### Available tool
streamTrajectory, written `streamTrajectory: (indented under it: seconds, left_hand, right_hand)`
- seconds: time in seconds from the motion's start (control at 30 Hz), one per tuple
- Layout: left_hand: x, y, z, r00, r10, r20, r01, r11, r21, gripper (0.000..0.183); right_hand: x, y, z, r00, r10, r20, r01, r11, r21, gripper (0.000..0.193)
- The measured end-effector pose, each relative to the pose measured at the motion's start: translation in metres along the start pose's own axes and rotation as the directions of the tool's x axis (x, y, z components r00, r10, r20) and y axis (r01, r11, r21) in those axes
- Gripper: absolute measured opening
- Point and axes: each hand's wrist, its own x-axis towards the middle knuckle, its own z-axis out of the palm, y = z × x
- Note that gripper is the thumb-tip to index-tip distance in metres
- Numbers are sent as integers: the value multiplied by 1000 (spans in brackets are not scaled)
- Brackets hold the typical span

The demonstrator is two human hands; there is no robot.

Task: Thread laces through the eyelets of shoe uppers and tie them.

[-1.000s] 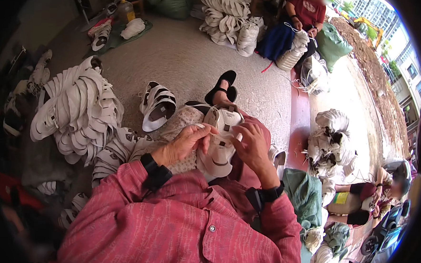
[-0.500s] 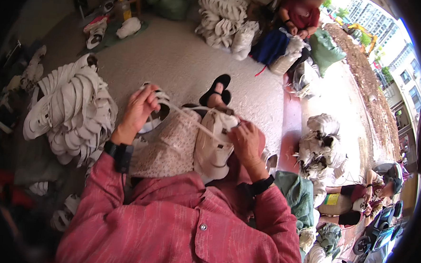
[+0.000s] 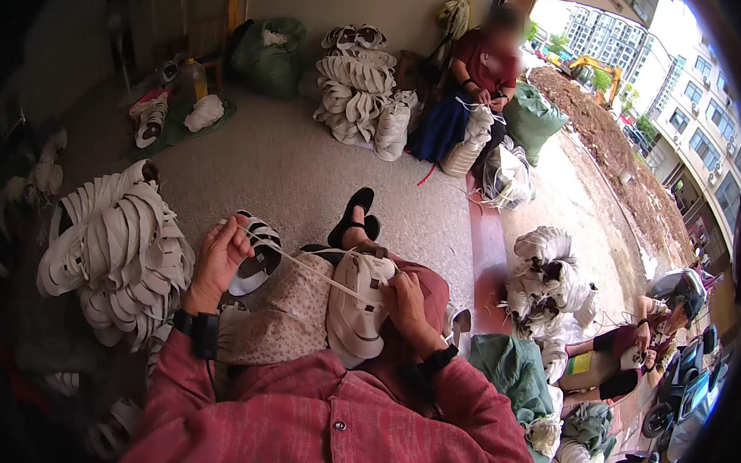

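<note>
A cream-white shoe upper (image 3: 354,324) rests on my lap, its toe toward me. From it a long white shoelace (image 3: 306,267) runs leftward, drawn straight. My left hand (image 3: 221,257), closed, pinches the lace's far end out beyond my left knee. My right hand (image 3: 407,307) is closed at the right edge of the upper, fingers pressed together there; whether it also holds a lace is hidden. Under the upper lies a flower-patterned cloth (image 3: 278,315) on my left thigh. Just beyond it, another shoe upper (image 3: 259,255) with a dark inside is on the floor.
At left rises a big stack of shoe uppers (image 3: 127,244). Further stacks (image 3: 357,88) stand at the back and a bundle (image 3: 544,274) at right. A green sack (image 3: 509,381) lies by my right side. One co-worker (image 3: 483,78) sits at the back, another (image 3: 632,350) at right.
The whole view has tilted, so the scene sits lower. My left hand has pulled the lace straighter. At the back, the co-worker's hands now hold white laces above a bundle.
</note>
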Motion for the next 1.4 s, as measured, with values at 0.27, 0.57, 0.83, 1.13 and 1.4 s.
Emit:
streamTrajectory:
  seconds: [0.27, 0.57, 0.83, 1.13, 1.4]
  left_hand:
    - [-1, 21, -38, 979, 159, -125, -149, 985, 87, 22]
    - [-34, 71, -140, 871, 291, -396, -355, 930, -97, 31]
    - [-53, 94, -195, 856, 303, -419, -401, 901, -165, 28]
    - [-57, 141, -189, 830, 370, -418, -425, 904, -43, 29]
    - [-41, 159, -164, 786, 427, -448, -475, 880, 6, 30]
  right_hand:
    - [-1, 1, 0, 997, 76, 11, -76, 997, -22, 12]
    - [9, -11, -99, 770, 592, 236, -389, 143, 910, 16]
    - [-111, 60, -232, 442, 890, -109, -133, 185, 974, 8]
    - [-375, 168, -255, 211, 977, -38, 75, 23, 997, 13]
    - [-396, 178, -230, 44, 994, -98, 105, 93, 990, 19]
